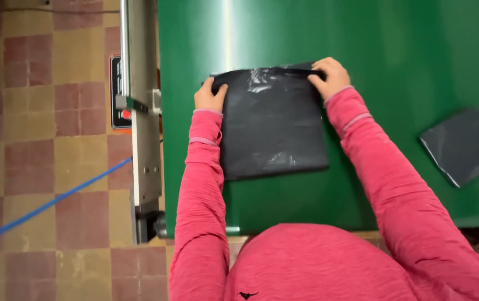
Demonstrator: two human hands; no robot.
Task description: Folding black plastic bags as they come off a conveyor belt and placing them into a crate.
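Now the black plastic bag (273, 125) is pinched at its far edge, left hand (210, 96) and right hand (328, 77) apart at opposite corners, its length running back toward the body.

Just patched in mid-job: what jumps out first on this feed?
A black plastic bag, folded flat, lies mid-frame on the glossy green table. The left hand and right hand, in pink sleeves, pinch its far corners. A smaller folded black plastic square lies apart at right.
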